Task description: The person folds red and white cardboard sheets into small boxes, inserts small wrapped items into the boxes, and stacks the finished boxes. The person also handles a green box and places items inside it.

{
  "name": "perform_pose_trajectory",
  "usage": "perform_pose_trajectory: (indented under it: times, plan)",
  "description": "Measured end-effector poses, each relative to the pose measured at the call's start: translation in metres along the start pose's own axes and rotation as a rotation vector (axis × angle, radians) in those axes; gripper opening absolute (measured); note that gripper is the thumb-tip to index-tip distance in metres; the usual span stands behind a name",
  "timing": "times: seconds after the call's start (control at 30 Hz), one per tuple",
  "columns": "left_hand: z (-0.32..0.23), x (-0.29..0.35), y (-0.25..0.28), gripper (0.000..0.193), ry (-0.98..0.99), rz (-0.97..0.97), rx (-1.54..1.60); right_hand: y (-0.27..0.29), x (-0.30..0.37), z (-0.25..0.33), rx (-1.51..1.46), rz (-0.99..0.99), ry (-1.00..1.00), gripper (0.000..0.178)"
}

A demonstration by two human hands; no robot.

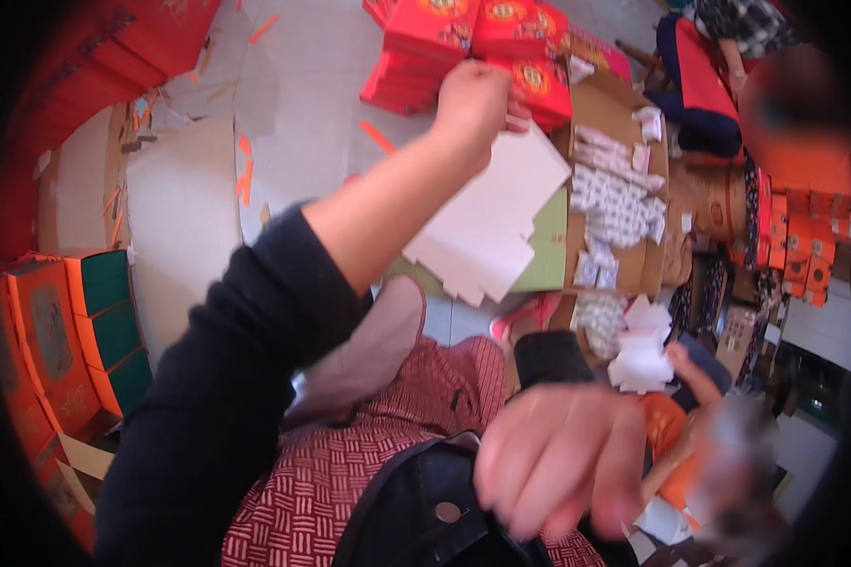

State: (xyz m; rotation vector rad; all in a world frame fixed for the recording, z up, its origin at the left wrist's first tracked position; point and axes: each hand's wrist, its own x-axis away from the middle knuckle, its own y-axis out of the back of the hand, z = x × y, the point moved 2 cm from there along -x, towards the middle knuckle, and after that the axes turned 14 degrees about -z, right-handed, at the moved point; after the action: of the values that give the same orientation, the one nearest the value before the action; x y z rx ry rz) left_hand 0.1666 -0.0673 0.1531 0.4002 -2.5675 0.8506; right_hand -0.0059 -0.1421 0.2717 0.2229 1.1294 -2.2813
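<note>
My left hand (477,109) reaches forward from a black sleeve, its fingers closed at the far edge of a white die-cut card sheet (492,213) with notched flaps. The sheet lies over a green board (551,241). Just beyond that hand are stacks of red printed boxes (425,66). My right hand (558,463) hangs near my body over a dark apron or bag with a round metal stud. Motion smears its fingers, which look loosely bent, and I see nothing in them.
An open cardboard carton (657,203) holds small white patterned packets (615,203). Orange and green boxes (104,321) are stacked at left beside a flat cardboard sheet (184,217). At right a co-worker's hand (678,356) is by another white sheet (641,350). Orange strips litter the floor.
</note>
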Motion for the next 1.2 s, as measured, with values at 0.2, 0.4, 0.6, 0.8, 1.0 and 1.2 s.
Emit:
perform_pose_trajectory:
  times: [0.2, 0.4, 0.6, 0.8, 1.0, 1.2]
  plan:
    - [-0.014, 0.016, 0.016, 0.014, -0.049, 0.026, -0.068, 0.000, 0.053, -0.020, 0.187, -0.375, 0.135, 0.013]
    - [-0.028, 0.022, 0.034, 0.016, -0.092, 0.027, -0.074, 0.182, 0.144, -0.127, 2.167, -0.389, -0.097, 0.023]
    - [-0.036, 0.016, 0.044, 0.010, -0.093, -0.008, -0.021, 0.222, 0.164, -0.152, 2.314, -0.165, -0.657, 0.020]
    - [-0.025, 0.013, 0.038, 0.008, -0.053, 0.058, -0.055, 0.213, 0.137, -0.100, 1.893, -0.464, -0.647, 0.023]
    - [-0.003, 0.044, 0.025, 0.035, -1.211, 0.465, -0.736, 0.188, 0.113, -0.031, 1.806, -0.666, -0.388, 0.021]
    - [-0.012, 0.141, 0.003, 0.049, -1.384, 0.577, -0.917, 0.036, 0.074, 0.100, 2.283, -0.368, -0.278, 0.013]
